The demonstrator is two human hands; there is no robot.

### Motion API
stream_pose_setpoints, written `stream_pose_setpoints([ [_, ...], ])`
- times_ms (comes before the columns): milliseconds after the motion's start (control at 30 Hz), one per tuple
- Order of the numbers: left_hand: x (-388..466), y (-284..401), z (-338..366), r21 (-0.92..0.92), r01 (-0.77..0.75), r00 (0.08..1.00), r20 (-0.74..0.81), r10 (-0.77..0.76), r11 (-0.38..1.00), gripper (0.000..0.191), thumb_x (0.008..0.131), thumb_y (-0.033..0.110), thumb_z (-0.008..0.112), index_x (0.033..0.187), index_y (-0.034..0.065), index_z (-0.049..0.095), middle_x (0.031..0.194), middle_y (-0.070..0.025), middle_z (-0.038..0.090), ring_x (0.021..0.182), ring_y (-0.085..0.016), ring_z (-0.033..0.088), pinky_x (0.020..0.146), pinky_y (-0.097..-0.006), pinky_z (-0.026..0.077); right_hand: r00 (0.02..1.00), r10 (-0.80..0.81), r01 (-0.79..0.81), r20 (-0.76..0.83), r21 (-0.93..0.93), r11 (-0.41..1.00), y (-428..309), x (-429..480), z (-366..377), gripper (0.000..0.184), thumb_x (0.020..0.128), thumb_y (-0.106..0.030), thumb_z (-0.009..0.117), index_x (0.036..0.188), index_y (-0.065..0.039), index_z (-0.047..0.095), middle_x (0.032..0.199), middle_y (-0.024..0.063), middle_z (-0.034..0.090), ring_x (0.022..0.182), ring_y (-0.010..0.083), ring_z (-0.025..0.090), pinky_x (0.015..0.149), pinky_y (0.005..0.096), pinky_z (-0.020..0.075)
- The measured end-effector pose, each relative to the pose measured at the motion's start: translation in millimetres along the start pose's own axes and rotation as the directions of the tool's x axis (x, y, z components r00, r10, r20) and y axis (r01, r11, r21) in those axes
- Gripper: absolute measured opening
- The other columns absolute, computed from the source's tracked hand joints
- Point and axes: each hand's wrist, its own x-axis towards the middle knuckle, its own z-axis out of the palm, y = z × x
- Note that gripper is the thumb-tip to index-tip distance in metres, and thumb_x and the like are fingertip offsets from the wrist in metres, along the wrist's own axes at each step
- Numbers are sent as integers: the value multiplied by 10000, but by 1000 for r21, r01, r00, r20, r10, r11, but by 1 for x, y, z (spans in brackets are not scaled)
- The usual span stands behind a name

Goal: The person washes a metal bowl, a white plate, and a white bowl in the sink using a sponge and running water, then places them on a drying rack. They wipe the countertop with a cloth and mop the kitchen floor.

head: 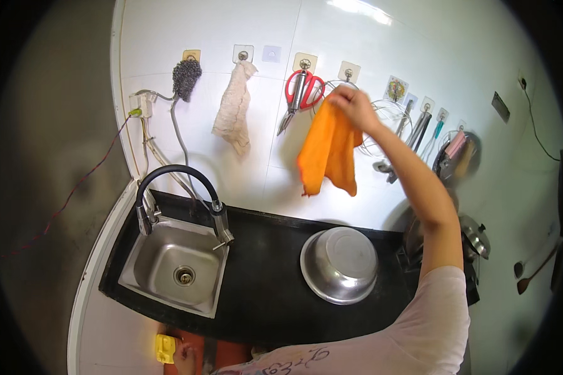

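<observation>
My right hand (pixel 354 108), raised against the tiled wall, grips the top of an orange cloth (pixel 330 145). The cloth hangs down in folds, just to the right of red-handled scissors (pixel 305 91) on a wall hook. Directly above my right hand is another adhesive hook (pixel 349 73). Low at the bottom edge, my left hand (pixel 184 358) is partly in view with curled fingers beside a yellow object (pixel 165 349), perhaps a plastic container. Whether those fingers hold it is not clear.
A steel sink (pixel 145 272) with a black-necked faucet (pixel 176 169) is set in the black countertop (pixel 262 300). An upturned metal basin (pixel 349 262) lies to its right. A beige cloth (pixel 234 108), dark scrubber (pixel 186 78) and wire racks (pixel 387 122) hang on the wall.
</observation>
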Motion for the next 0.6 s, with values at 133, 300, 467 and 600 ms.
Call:
stream_pose_setpoints([
  [133,-9,2,1,-31,117,993,-6,-118,993,96,803,22,527,874,1,587,687,-31,566,573,-93,509,519,-214,428,958,167,-186,-233,-61,981,64,62,-29,166,740,-163,622,765,-3,587,700,120,600,647,213,576,626,311,452],
  [300,-14,15,12,-118,232,973,35,-229,966,67,809,30,527,852,18,577,646,-27,539,511,-99,497,473,-224,422,858,408,-455,-311,-92,886,114,77,-17,217,694,-210,663,685,-15,569,675,110,607,639,222,579,628,325,454],
  [467,-22,-2,11,132,184,973,116,-199,974,92,822,31,520,901,18,567,681,-35,557,545,-97,514,488,-218,423,821,436,-495,-367,-80,865,115,62,-4,186,699,-199,636,730,-18,603,708,133,622,675,255,597,650,351,463],
  [600,-23,11,26,-111,381,911,215,-352,918,145,821,43,531,958,13,568,737,-42,591,583,-102,522,537,-219,437,928,237,-344,-287,-416,842,119,42,-11,194,693,-184,559,781,-27,633,788,199,616,753,360,586,693,419,465],
])
